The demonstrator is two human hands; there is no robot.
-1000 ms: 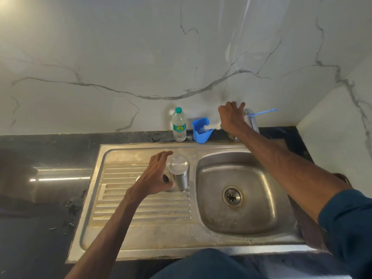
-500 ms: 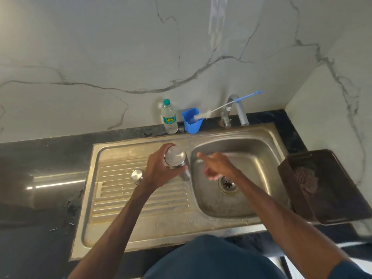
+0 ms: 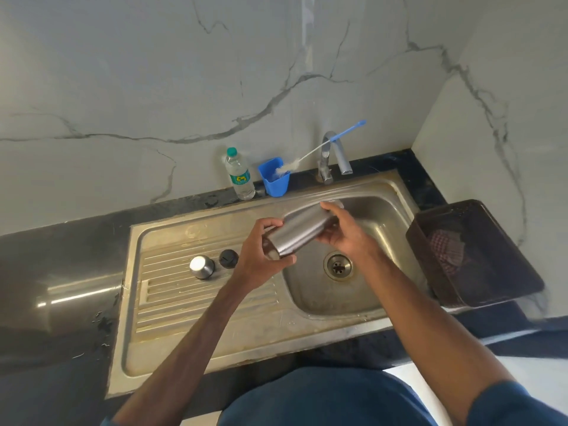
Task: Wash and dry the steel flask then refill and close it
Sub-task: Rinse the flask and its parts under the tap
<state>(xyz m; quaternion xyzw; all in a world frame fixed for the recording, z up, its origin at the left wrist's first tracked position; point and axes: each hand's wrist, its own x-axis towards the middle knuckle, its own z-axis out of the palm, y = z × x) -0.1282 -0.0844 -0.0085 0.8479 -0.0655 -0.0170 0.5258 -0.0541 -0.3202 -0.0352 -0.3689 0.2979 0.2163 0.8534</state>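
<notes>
The steel flask (image 3: 299,233) lies tilted on its side in the air above the sink's left rim, its open end toward me. My left hand (image 3: 261,256) grips its near end with curled fingers. My right hand (image 3: 344,232) holds its far end from the right. On the drainboard (image 3: 196,302) stand the steel cap (image 3: 201,266) and a black inner stopper (image 3: 228,258). A tap (image 3: 333,155) stands behind the sink basin (image 3: 378,284). A bottle brush (image 3: 310,156) leans in a blue cup (image 3: 274,178).
A plastic water bottle (image 3: 239,175) stands at the wall left of the blue cup. A dark brown tray (image 3: 488,290) holding a checked cloth (image 3: 445,250) sits on the black counter right of the sink. Marble walls close the back and right.
My left hand lifted the flask off the drainboard and tipped it sideways. My right hand came back from the tap and took the flask's far end. The black stopper is now uncovered.
</notes>
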